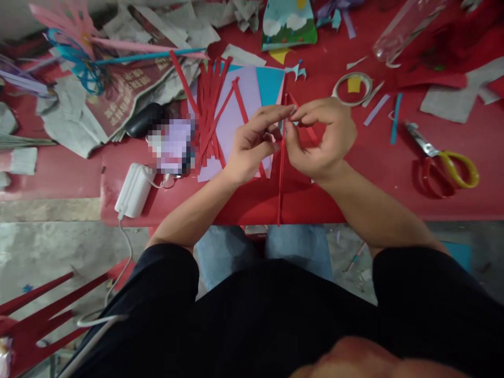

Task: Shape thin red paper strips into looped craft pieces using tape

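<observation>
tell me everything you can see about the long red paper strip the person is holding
The red paper strip is a thin, narrow cut of red paper, running nearly straight up and down in the picture. Its upper end is pinched between the fingertips of the left hand and the right hand, where it seems folded or joined to a second short red piece. Its lower end hangs free past the near edge of the red table. It looks flat and lightly bowed.
</observation>
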A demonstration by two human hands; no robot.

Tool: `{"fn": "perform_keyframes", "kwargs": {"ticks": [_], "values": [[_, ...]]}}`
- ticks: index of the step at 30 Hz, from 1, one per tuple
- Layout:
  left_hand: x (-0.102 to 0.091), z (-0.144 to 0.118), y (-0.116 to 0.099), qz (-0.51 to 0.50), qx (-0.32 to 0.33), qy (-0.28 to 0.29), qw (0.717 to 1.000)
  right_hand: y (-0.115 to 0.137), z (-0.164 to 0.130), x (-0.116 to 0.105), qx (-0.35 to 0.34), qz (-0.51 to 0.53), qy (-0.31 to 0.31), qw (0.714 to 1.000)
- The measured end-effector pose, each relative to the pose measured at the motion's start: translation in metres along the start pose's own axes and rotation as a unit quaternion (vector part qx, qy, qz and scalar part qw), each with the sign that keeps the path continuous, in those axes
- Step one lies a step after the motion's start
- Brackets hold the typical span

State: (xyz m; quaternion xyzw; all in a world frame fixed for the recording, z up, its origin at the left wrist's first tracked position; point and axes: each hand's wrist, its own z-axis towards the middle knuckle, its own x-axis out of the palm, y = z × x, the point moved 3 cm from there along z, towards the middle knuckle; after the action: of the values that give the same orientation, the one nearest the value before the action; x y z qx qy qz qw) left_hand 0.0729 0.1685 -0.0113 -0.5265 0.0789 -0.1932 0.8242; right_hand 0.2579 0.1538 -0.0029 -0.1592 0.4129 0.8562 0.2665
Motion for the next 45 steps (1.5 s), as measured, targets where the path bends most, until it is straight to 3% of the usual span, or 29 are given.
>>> {"fn": "perform_keyframes", "kwargs": {"ticks": [7,9,13,16,23,29,35,37,41,45], "values": [[0.001,-0.004,0.004,0.076,0.098,0.02,0.992,-0.022,0.0,0.001,0.05,0.017,-0.01,0.999],[0.002,-0.004,-0.003,0.092,0.077,0.001,0.993,-0.025,0.0,0.001,0.029,0.033,-0.013,0.999],[0.003,-0.004,-0.023,0.084,-0.08,-0.082,0.99,-0.025,0.001,0.003,-0.015,0.081,-0.02,0.996],[0.003,-0.003,-0.034,0.059,-0.132,-0.126,0.982,-0.021,0.001,0.005,-0.036,0.102,-0.019,0.994],[0.003,-0.002,-0.034,0.144,-0.064,-0.065,0.985,-0.01,0.003,-0.002,-0.014,0.067,-0.009,0.998],[0.002,-0.004,-0.032,0.116,-0.099,-0.096,0.984,-0.008,0.002,-0.006,-0.045,0.046,-0.019,0.998],[0.006,-0.004,-0.032,0.119,-0.065,-0.052,0.989,-0.021,0.0,0.002,-0.028,0.055,-0.015,0.998],[0.006,-0.004,-0.031,0.109,-0.073,-0.063,0.989,-0.023,0.0,0.003,-0.033,0.067,-0.027,0.997],[0.004,-0.004,-0.028,0.093,-0.095,-0.1,0.986,-0.017,-0.001,0.003,-0.02,0.072,-0.019,0.997],[0.004,-0.004,-0.029,0.094,-0.084,-0.089,0.988,-0.008,-0.002,-0.003,0.01,0.02,-0.005,1.0]]}}
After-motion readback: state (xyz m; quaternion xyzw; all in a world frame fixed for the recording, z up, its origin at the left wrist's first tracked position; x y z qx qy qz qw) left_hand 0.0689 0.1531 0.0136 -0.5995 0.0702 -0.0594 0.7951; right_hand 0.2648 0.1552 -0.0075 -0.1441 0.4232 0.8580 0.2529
